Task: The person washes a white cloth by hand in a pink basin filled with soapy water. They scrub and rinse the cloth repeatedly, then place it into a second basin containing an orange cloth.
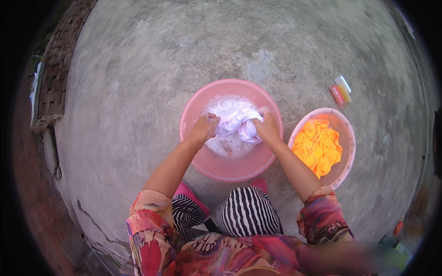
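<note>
A large pink plastic basin (238, 172) stands on the ground before me, with sudsy water (226, 146) inside. A wet white cloth (238, 120), bunched and twisted, is stretched between my hands just above the suds. My left hand (206, 127) grips the cloth's left end, over the left part of the basin. At the other end, my right hand (266, 126) is closed on the cloth, and foam clings to its fingers. Both hands are inside the basin's rim.
Right of the basin, a smaller pink basin (351, 151) with a flower-patterned rim holds a bright orange cloth (319, 146). Beyond it, a soap bar or small packet (338, 95) and a white brush or block (343, 84) lie on the concrete ground (145, 79). Stacked bricks (55, 69) stand far left.
</note>
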`<state>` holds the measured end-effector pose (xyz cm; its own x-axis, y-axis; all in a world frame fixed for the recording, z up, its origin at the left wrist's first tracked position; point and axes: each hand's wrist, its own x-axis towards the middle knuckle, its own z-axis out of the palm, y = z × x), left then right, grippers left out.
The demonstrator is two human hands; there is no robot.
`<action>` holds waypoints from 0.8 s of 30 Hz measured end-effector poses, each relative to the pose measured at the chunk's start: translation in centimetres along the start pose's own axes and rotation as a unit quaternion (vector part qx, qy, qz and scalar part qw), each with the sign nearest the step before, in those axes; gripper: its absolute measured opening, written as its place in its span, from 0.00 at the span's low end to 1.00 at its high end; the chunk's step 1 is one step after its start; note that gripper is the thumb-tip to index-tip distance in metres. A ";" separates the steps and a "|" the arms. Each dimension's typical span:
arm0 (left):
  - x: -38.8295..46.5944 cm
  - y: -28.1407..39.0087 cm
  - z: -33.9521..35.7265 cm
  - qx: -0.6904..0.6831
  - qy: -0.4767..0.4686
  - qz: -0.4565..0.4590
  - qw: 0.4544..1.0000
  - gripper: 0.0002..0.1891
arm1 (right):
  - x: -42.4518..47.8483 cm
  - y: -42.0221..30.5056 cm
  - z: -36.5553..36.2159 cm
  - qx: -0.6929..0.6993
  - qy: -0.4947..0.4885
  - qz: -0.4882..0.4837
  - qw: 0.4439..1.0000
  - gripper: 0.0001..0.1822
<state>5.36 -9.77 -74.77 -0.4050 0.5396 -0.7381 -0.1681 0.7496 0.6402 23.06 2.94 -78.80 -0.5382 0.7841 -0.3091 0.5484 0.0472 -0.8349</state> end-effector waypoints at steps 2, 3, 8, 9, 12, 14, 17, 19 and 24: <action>0.1 0.6 0.6 0.012 0.035 0.055 0.998 0.20 | 0.2 -0.5 0.7 -0.006 -0.019 -0.013 1.000 0.22; 0.0 1.2 1.0 -0.042 0.052 0.070 0.995 0.19 | 0.2 -0.4 0.9 -0.015 -0.029 -0.029 0.999 0.22; -4.5 3.0 3.2 -0.307 0.129 0.112 0.936 0.20 | 0.8 -0.1 0.0 -0.031 -0.092 -0.027 0.995 0.22; -6.2 2.4 3.1 -0.347 0.155 0.114 0.918 0.20 | 1.0 -0.6 0.3 -0.028 -0.104 -0.027 0.994 0.22; -9.4 -1.7 4.4 -0.313 0.217 0.151 0.912 0.20 | 1.6 -0.2 0.1 -0.027 -0.111 -0.050 0.992 0.22; -10.7 -5.1 6.2 -0.249 0.244 0.164 0.923 0.20 | 1.6 0.2 -0.1 -0.024 -0.115 -0.066 0.991 0.22; -12.7 -9.7 8.3 -0.284 0.267 0.124 0.912 0.19 | 1.7 -0.6 -0.1 -0.021 -0.126 -0.071 0.989 0.21; -12.8 -11.5 9.1 -0.354 0.300 0.078 0.882 0.19 | 1.9 -1.2 0.3 -0.012 -0.150 -0.065 0.987 0.21; -14.1 -13.0 10.2 -0.421 0.362 0.040 0.831 0.19 | 3.6 -0.5 1.8 -0.012 -0.201 -0.055 0.978 0.20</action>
<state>22.43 -23.20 -74.84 -0.8284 -0.0250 -0.5596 -0.5601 0.0228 0.8281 19.66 4.60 -80.33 -0.8002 0.4670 -0.3764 0.4855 0.1358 -0.8636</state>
